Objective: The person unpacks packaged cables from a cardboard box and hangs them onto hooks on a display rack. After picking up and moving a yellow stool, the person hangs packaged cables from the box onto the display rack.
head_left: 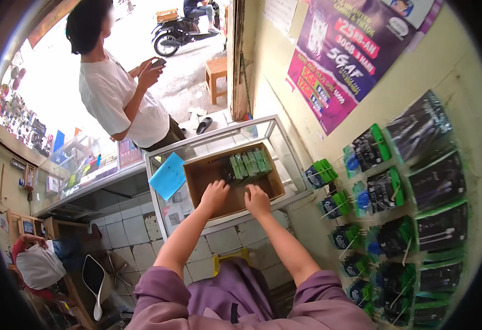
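Observation:
An open brown cardboard box (197, 206) stands on the glass display counter before me. Inside it, toward the far right, several green-and-dark plastic packets (250, 164) stand in a tight row, with darker packaging at the row's left end. My left hand (214, 196) reaches into the box below that left end, its fingers curled. Over the near right part of the box is my right hand (258, 200), fingers bent in just below the packets. Whatever lies between the fingers of either hand is too small or hidden to make out.
A blue sheet or folder (167, 176) lies left of the box on the glass counter (276, 132). A person in a white shirt (117, 91) stands beyond it, holding a phone. Packets (381, 192) hang on wall hooks to the right. A stool (215, 74) stands outside.

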Demonstrator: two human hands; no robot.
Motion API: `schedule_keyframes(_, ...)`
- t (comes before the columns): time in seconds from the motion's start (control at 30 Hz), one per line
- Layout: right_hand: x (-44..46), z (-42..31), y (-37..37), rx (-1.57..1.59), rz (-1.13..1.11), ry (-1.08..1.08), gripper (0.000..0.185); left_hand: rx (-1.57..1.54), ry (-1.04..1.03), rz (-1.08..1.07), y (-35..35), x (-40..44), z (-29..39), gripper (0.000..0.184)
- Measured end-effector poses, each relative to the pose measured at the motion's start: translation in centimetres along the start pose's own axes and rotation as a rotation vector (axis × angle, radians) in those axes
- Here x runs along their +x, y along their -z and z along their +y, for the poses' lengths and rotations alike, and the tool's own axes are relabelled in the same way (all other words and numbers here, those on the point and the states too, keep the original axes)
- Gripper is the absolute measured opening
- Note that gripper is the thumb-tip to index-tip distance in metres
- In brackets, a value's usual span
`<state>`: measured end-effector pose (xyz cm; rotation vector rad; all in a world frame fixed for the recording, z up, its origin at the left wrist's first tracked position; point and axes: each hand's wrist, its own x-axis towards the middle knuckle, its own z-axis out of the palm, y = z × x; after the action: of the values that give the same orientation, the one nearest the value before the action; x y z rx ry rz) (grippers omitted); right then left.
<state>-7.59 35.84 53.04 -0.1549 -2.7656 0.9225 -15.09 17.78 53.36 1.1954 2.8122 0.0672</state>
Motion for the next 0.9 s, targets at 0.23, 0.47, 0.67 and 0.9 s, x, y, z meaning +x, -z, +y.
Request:
schedule_keyframes(0.23, 2.7, -0.6, -5.4, -0.174, 0.035, -0.081, 0.04, 0.057, -0.017, 0.257, -2.2, 6.1, -1.9, 0.065)
schedule_keyframes(0.47, 2.5, -0.3, -5.6, -0.191, -0.02, 0.036, 0.037, 0.098, 0.105, 0.318, -2.5, 6.0, -3.3, 0.028)
schedule_keyframes(0.67, 1.6, -1.1, -5.4, -0.118, -0.062, 0.018, 0.049, 0.091, 0.073, 0.353, -1.7, 2.7, -3.6, 0.014)
schedule_keyframes(0.9, -0.5, -4.8, 3.8, 0.261, 0.125, 0.098, 0.04, -0.586, 0.006, 0.29, 7.7, -1.9, 0.7, 0.024)
